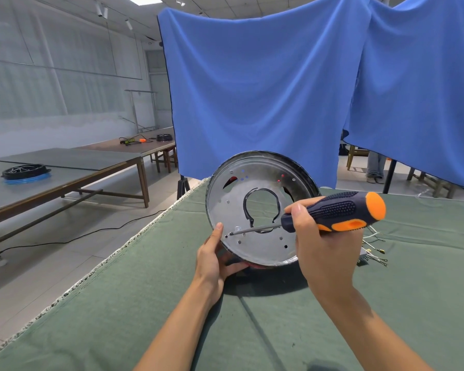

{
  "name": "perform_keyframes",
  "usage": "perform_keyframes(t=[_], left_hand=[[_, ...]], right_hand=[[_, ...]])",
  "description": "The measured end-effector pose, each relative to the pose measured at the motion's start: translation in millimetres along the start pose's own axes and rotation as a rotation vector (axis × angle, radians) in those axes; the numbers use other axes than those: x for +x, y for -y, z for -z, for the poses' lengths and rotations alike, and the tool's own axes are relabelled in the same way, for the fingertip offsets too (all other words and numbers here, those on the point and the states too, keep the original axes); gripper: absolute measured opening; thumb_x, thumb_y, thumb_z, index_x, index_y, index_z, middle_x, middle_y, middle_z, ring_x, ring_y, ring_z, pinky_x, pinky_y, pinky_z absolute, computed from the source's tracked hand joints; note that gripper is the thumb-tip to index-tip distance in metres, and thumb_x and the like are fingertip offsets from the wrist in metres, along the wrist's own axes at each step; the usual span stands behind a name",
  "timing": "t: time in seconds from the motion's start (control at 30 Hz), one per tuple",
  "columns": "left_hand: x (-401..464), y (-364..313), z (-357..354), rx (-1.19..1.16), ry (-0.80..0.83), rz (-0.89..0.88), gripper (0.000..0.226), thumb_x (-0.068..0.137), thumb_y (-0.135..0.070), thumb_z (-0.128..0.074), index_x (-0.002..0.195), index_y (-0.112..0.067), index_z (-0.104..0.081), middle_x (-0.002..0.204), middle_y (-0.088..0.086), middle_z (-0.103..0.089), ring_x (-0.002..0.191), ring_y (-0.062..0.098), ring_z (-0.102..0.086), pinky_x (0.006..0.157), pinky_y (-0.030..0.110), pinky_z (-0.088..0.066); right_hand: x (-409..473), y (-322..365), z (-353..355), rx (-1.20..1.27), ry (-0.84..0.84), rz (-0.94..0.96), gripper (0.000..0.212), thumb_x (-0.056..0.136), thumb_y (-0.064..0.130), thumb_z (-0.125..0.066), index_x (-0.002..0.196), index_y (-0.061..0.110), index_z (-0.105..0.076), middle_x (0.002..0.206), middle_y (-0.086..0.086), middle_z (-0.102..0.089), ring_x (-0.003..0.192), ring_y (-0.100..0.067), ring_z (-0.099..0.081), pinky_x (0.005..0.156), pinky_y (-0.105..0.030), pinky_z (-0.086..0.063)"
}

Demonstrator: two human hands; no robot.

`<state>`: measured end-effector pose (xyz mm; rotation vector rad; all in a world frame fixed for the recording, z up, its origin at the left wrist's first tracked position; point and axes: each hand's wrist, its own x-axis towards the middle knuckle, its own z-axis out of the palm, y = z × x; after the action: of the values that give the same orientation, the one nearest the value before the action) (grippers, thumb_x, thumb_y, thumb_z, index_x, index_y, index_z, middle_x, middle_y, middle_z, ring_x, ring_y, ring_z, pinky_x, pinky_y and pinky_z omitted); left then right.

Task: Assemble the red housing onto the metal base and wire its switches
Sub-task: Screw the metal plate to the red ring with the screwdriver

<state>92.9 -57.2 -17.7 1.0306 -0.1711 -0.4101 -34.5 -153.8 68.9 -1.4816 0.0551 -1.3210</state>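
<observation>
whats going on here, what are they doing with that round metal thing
A person tilts the round metal base up on a green-covered table, the left hand gripping its lower rim. The right hand holds a screwdriver, its tip at a hole near the left edge. Loose wires lie to the right.

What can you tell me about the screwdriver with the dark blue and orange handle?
The screwdriver with a dark blue, ribbed handle and orange end cap has a thin grey metal shaft. The right hand grips the handle, which points up and right. The tip meets a hole at the lower left of the round metal base, which stands tilted on the green cloth, steadied by the left hand.
</observation>
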Motion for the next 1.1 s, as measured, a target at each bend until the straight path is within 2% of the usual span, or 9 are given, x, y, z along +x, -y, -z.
perform_keyframes(t=[0.07, 0.2, 0.47, 0.57, 0.63, 0.77, 0.9, 1.0, 1.1], left_hand=[[0, 0, 0, 0.002, 0.005, -0.001, 0.042, 0.091, -0.046, -0.05, 0.114, -0.015, -0.066, 0.107, 0.011, -0.072, 0.1, 0.028, -0.068, 0.077, 0.051, -0.057], [0, 1, 0, 0.002, 0.01, -0.006, 0.04, 0.091, -0.045, -0.051, 0.112, -0.016, -0.067, 0.106, 0.011, -0.072, 0.098, 0.027, -0.069, 0.075, 0.05, -0.058], [-1, 0, -1, 0.016, 0.012, -0.006, 0.041, 0.09, -0.045, -0.051, 0.115, -0.016, -0.065, 0.107, 0.011, -0.072, 0.1, 0.029, -0.069, 0.079, 0.053, -0.056], [-2, 0, -2, 0.028, 0.017, -0.011, 0.045, 0.091, -0.046, -0.05, 0.12, -0.014, -0.063, 0.11, 0.012, -0.071, 0.102, 0.029, -0.068, 0.079, 0.052, -0.057], [-2, 0, -3, 0.035, 0.012, -0.025, 0.048, 0.089, -0.046, -0.052, 0.122, -0.013, -0.061, 0.111, 0.012, -0.071, 0.103, 0.029, -0.067, 0.078, 0.05, -0.057], [-3, 1, -6, 0.024, -0.039, -0.071, 0.05, 0.086, -0.044, -0.056, 0.122, -0.01, -0.06, 0.111, 0.014, -0.07, 0.103, 0.029, -0.067, 0.073, 0.048, -0.058], [-3, -1, -5, -0.054, -0.125, -0.046, 0.044, 0.092, -0.041, -0.053, 0.121, -0.009, -0.062, 0.11, 0.014, -0.071, 0.104, 0.03, -0.066, 0.078, 0.05, -0.057], [-2, -2, -4, -0.086, -0.167, 0.003, 0.043, 0.091, -0.042, -0.054, 0.118, -0.009, -0.064, 0.106, 0.015, -0.071, 0.103, 0.031, -0.066, 0.075, 0.048, -0.057], [-2, -1, -5, -0.089, -0.198, 0.024, 0.043, 0.09, -0.041, -0.058, 0.115, -0.006, -0.065, 0.105, 0.019, -0.071, 0.1, 0.033, -0.066, 0.074, 0.048, -0.058]], right_hand=[[0, 0, 0, 0.005, -0.003, -0.002, 0.014, 0.067, 0.038, -0.056, 0.066, 0.028, -0.067, 0.052, 0.004, -0.063, 0.044, -0.009, -0.055, 0.049, -0.029, -0.045], [0, -3, 0, 0.009, -0.01, -0.017, 0.017, 0.067, 0.038, -0.057, 0.067, 0.024, -0.066, 0.051, 0.004, -0.063, 0.043, -0.008, -0.054, 0.05, -0.027, -0.042], [0, -5, 1, -0.001, 0.012, -0.02, 0.016, 0.068, 0.038, -0.056, 0.066, 0.027, -0.067, 0.05, 0.004, -0.062, 0.042, -0.007, -0.053, 0.049, -0.025, -0.042], [-1, -4, 0, -0.015, 0.005, -0.021, 0.019, 0.068, 0.038, -0.057, 0.059, 0.023, -0.064, 0.048, 0.002, -0.06, 0.041, -0.01, -0.052, 0.048, -0.027, -0.042], [-1, -2, 1, -0.053, 0.008, -0.001, 0.022, 0.069, 0.039, -0.058, 0.061, 0.018, -0.062, 0.047, 0.0, -0.059, 0.04, -0.013, -0.053, 0.047, -0.031, -0.045], [3, 5, -1, -0.148, 0.097, 0.05, 0.018, 0.07, 0.042, -0.062, 0.069, 0.024, -0.063, 0.048, 0.006, -0.06, 0.042, -0.011, -0.057, 0.048, -0.035, -0.051], [8, 6, 1, -0.277, 0.173, 0.07, 0.037, 0.064, 0.056, -0.07, 0.061, 0.019, -0.068, 0.054, 0.011, -0.065, 0.053, -0.009, -0.065, 0.055, -0.04, -0.055], [10, 10, 1, -0.316, 0.24, -0.034, 0.051, 0.06, 0.069, -0.063, 0.063, 0.018, -0.068, 0.053, 0.008, -0.064, 0.056, -0.015, -0.064, 0.06, -0.044, -0.054], [13, 19, 0, -0.297, 0.381, -0.112, 0.052, 0.062, 0.063, -0.051, 0.069, 0.013, -0.063, 0.051, -0.006, -0.056, 0.057, -0.027, -0.055, 0.065, -0.048, -0.05]])
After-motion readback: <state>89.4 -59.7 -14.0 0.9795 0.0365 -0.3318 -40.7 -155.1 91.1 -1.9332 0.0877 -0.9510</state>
